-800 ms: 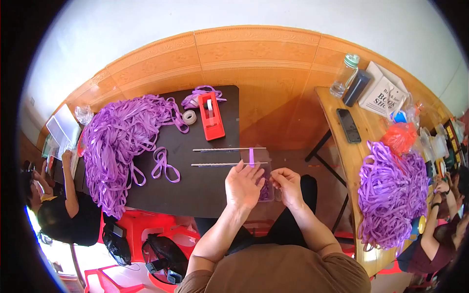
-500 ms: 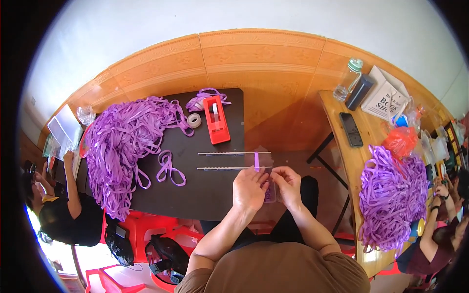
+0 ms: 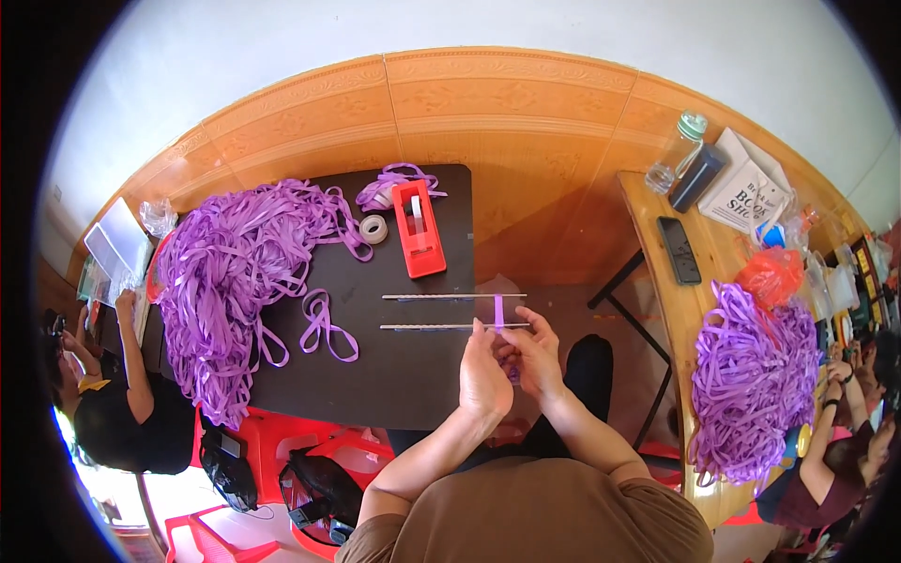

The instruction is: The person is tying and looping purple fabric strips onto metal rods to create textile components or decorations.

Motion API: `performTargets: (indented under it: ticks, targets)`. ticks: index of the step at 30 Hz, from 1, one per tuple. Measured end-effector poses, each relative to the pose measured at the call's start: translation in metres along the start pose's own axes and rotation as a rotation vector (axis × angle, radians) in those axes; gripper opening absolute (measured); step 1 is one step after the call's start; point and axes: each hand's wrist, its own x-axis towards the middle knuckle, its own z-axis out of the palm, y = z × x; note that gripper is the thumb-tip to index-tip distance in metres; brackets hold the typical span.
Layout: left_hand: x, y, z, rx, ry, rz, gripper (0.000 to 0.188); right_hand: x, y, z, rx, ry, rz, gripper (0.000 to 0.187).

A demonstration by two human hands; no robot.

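Observation:
Two thin metal rods (image 3: 427, 297) lie parallel on the dark table, their right ends jutting past its edge. Near those ends a purple ribbon (image 3: 498, 310) spans both rods. My left hand (image 3: 486, 375) is at the nearer rod with fingers closed at the ribbon's lower end; some fingers are hidden behind the palm. From the right, my right hand (image 3: 535, 358) pinches the ribbon by the nearer rod, thumb across it and a finger up near the rod tip. Below the hands, more purple ribbon shows, partly covered by them.
A big heap of purple ribbon (image 3: 235, 272) covers the table's left, near a loose ribbon loop (image 3: 326, 326), a tape roll (image 3: 374, 229) and a red tape dispenser (image 3: 419, 235). On the wooden table at right are another ribbon heap (image 3: 751, 385) and a phone (image 3: 679, 251). People work on both sides.
My left hand has turned from palm-up to edge-on and closed at the ribbon. My right hand has moved slightly left, its fingers now at the ribbon and rod end.

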Motion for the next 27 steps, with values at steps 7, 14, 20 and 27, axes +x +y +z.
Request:
performTargets:
  ticks: [7,14,20,27]
  targets:
    - [-0.001,-0.004,0.002,0.026,0.062,0.039,0.051,0.003,0.002,0.001,-0.050,0.020,-0.060,0.049]
    - [0.000,-0.004,0.003,0.015,0.067,0.039,0.047,0.005,0.005,0.002,-0.039,0.045,-0.068,0.049]
    - [0.005,-0.009,-0.001,0.004,0.062,0.057,0.043,0.008,0.008,0.004,0.031,0.039,-0.070,0.048]
    - [0.006,-0.009,-0.002,0.025,0.059,0.069,0.040,0.009,0.010,0.009,0.060,0.066,-0.089,0.043]
